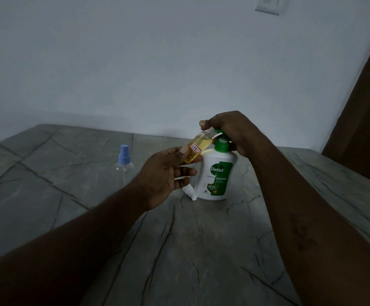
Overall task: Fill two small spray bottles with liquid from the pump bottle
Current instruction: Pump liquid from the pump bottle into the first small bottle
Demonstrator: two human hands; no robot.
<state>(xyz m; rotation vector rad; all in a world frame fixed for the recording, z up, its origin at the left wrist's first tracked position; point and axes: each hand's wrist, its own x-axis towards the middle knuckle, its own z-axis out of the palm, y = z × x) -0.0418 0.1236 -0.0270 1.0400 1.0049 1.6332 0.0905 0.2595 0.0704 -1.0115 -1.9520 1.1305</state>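
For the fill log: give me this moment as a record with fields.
left hand: holds labelled bottle tilted, open neck at spout of pump bottle
labelled bottle: yellow liquid inside, cap off
right hand: grips the pump head
blue-capped bottle: upright on table, left, looks empty
white spray cap: lies by pump bottle base

The white Dettol pump bottle (216, 173) stands upright, its pump green. An uncapped small spray bottle (196, 149) holding yellow liquid tilts, neck at the nozzle. A clear blue-capped spray bottle (124, 162) stands well left.
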